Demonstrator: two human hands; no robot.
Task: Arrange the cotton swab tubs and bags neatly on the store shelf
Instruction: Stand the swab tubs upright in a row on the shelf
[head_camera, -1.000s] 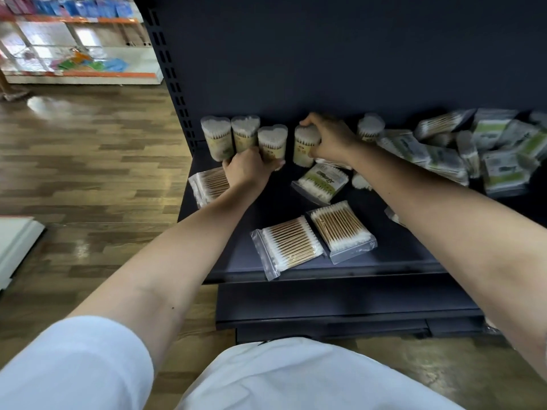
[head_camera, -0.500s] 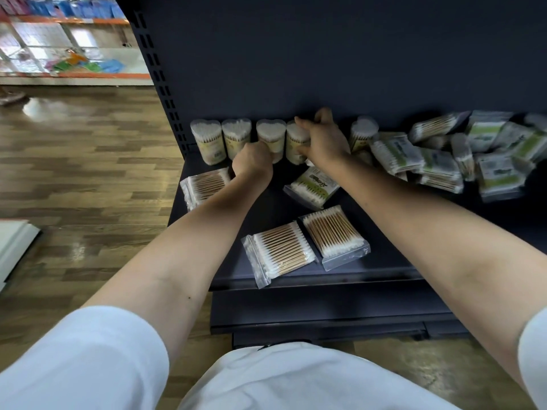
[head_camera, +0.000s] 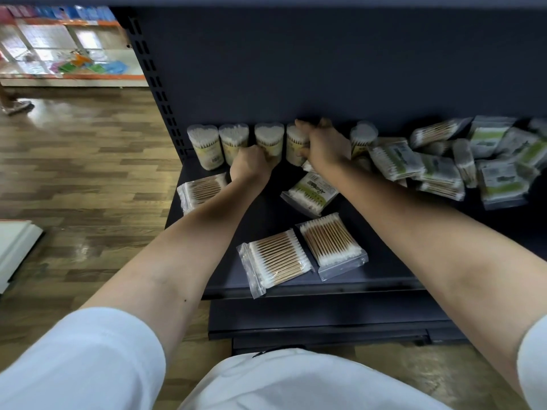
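Left grip closed on the base of the third heart-shaped tub, right grip wrapped round the fourth tub, both in the shelf back row: slide flush, upright, labels forward; clear tubs packed with standing swabs, bags heaped right

Floor: glossy wood-effect planks with light reflections.
Far rack, upper left: white shelves with orange front edges. The top tier carries blue and pink packets. A lower tier carries loose green, orange and blue items, too blurred to identify.
White panel: on the floor at the left edge.
Shoe: pale, on the floor just below the far rack.
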